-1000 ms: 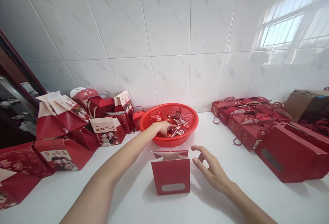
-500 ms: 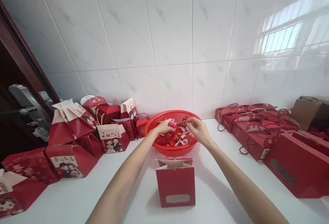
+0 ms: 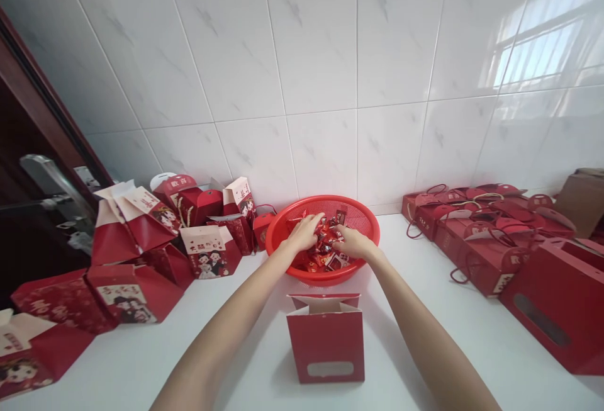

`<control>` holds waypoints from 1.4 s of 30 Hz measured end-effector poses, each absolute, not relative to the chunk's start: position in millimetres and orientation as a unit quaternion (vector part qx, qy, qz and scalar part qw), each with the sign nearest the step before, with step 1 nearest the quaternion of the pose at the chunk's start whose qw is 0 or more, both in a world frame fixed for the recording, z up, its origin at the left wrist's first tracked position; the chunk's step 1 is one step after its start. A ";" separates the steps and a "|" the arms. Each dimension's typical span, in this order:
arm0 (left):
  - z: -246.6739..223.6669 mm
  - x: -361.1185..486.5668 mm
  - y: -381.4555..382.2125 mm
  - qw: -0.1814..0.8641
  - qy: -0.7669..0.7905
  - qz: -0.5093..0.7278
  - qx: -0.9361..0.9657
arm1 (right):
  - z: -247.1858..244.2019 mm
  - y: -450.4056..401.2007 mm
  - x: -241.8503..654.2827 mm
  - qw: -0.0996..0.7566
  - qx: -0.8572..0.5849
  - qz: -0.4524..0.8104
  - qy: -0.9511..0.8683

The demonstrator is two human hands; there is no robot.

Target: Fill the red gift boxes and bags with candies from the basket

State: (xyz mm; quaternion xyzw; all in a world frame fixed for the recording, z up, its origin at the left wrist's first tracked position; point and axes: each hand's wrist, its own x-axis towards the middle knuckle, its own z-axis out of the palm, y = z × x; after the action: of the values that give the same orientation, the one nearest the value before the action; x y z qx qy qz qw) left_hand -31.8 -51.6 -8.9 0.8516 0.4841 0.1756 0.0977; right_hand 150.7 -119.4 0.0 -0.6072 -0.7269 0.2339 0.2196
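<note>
Both hands are inside a red plastic basket that holds red-wrapped candies. My left hand reaches over the candies from the left, its fingers bent down; what lies under its fingertips is hidden. My right hand comes in from the right, with its fingertips among the wrappers, and its grip is too small to make out. In front of the basket a red box stands upright with its top open and a window low on its front.
Red and cream boxes with cartoon couples are grouped at the left, near a dark door. Red boxes with cord handles fill the right side. A larger red box and a brown carton are farther right. A tiled wall stands behind.
My right hand has lowered and moved left into the candies. My left hand now lies over the candies, and the red wrapped item that showed at its fingers is no longer distinct.
</note>
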 end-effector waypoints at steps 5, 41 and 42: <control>-3.6 -17.8 -66.1 0.088 0.336 0.033 0.937 | 1.1 -124.3 150.6 0.192 -0.627 0.218 -0.723; -3.6 -27.0 -59.4 0.295 0.383 0.164 0.860 | -0.5 -117.4 160.4 0.350 -0.586 0.285 -0.673; -4.0 -27.3 -60.3 0.293 0.385 0.146 0.863 | -1.0 -117.2 160.3 0.345 -0.586 0.283 -0.676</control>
State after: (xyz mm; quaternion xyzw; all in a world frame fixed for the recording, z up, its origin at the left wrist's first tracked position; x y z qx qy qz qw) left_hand -27.3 -60.3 -4.0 0.8632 0.3846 0.1460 0.2928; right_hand 160.3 -117.2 -1.0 -0.5859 -0.6762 0.2831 0.3453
